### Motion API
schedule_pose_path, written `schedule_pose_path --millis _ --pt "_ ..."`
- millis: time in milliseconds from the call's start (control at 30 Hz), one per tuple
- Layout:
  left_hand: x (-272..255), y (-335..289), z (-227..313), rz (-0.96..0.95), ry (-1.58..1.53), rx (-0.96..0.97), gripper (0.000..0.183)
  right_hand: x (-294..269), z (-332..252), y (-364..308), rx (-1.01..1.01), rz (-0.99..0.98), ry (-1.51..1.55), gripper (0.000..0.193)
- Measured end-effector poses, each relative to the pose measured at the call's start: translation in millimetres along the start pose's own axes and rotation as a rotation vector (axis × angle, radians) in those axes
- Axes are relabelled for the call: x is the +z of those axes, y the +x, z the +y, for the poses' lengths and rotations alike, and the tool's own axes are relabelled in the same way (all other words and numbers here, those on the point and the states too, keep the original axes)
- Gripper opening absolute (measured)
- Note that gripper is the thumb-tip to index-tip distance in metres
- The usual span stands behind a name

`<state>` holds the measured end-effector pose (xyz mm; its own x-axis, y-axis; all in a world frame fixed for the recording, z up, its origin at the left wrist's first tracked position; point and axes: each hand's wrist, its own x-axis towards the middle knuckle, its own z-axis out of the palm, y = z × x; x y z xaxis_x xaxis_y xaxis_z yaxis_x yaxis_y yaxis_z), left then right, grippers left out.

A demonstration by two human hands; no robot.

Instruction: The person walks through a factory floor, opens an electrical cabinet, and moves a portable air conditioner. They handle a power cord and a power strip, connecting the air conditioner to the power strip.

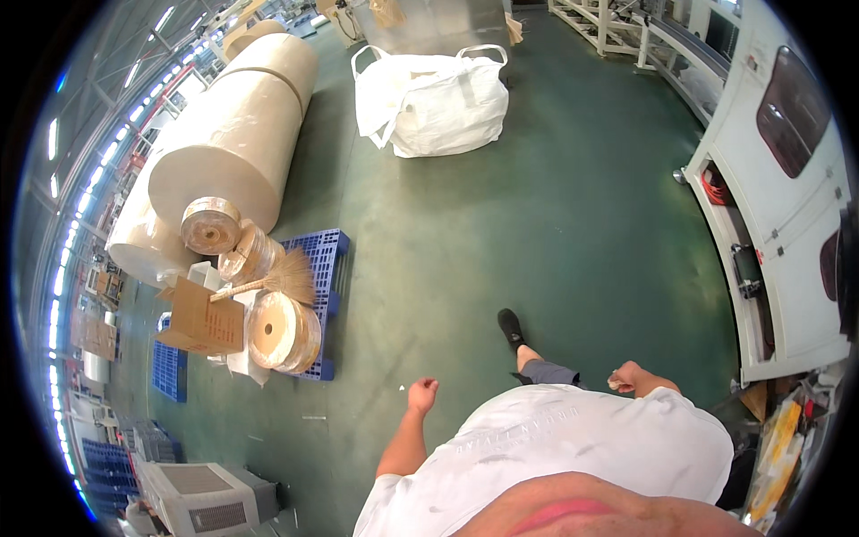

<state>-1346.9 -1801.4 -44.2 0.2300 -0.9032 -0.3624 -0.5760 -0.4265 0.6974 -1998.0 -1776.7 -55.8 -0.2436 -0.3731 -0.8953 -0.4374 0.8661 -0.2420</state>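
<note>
My left hand (423,394) hangs beside my body over the green floor, its fingers curled in, and I see nothing in it. On the other side my right hand (633,378) is closed, with a small pale thing (615,382) at its fingers, too small to name. Neither hand touches any of the goods around me. Nearest on the left is a wrapped tan roll (273,329) on a blue pallet (324,259). A straw broom (288,279) lies across the load beside an open cardboard box (199,318).
Large paper rolls (228,116) lie at the far left. A white bulk bag (447,103) with loop handles stands ahead on the floor. White machine cabinets (774,224) line the right side. A grey boxy unit (201,497) is at the lower left.
</note>
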Motion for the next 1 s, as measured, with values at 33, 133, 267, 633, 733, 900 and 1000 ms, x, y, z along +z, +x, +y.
schedule_pose_path --millis 33,133,267,633,733,900,1000 --pt "-13.0 34.8 13.8 0.028 -0.015 -0.015 0.032 9.8 -41.4 9.6 -0.005 -0.044 -0.042 0.030" --pt "-31.8 113.9 46.3 0.064 -0.196 -0.120 0.028 15.1 -198.7 45.9 -0.180 -0.147 -0.349 0.031" --pt "-45.9 168.7 69.4 -0.122 -0.010 -0.333 0.027 -30.1 -467.4 62.6 -0.327 -0.299 -0.491 0.038" --pt "-123.1 360.5 102.3 -0.118 -0.030 -0.518 0.025 -150.0 -1050.2 25.1 -1.117 0.007 0.116 0.052" --pt "-143.4 454.8 125.6 -0.215 0.066 -0.413 0.025 -134.9 -1035.8 107.8 -1.238 0.390 -0.503 0.038" --pt "-204.4 667.7 212.2 -0.206 0.070 -0.315 0.025 -117.4 -879.8 191.1 -0.577 -0.296 -1.168 0.041" --pt "-215.3 808.0 290.0 -0.141 0.128 -0.340 0.030 -172.8 -804.2 202.4 0.076 -0.041 -0.310 0.021"
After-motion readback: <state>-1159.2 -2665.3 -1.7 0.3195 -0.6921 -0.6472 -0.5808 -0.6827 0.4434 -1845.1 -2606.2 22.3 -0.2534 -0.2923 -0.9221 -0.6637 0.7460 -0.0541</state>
